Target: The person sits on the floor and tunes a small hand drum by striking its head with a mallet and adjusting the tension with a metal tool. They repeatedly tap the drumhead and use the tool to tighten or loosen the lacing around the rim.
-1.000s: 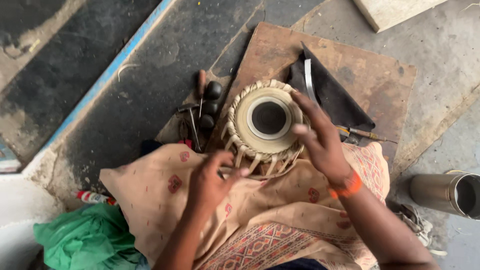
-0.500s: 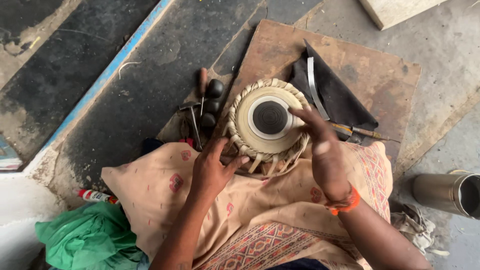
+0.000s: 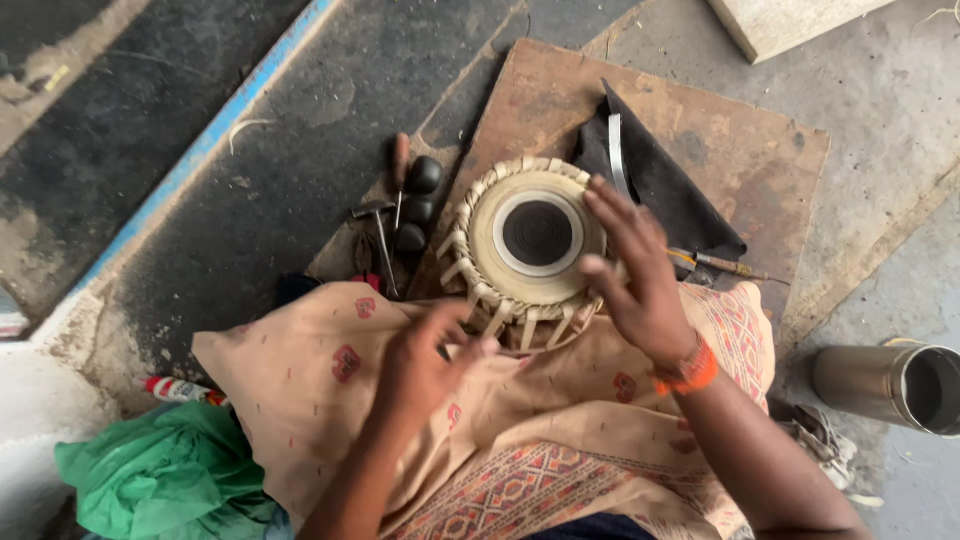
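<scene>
From the head cam looking straight down: the small hand drum (image 3: 535, 240) sits upright at the near end of a wooden board (image 3: 740, 130), leaning into the lap cloth (image 3: 330, 370), its black-centred skin facing up. The right hand (image 3: 640, 275) is closer, fingers spread wide along the drum's right rim and side. The left hand (image 3: 425, 355) sits just near-left, fingers curled toward the lacing straps (image 3: 500, 318), maybe pinching one, but it's hard to tell. Hammer (image 3: 380, 235) lies left.
</scene>
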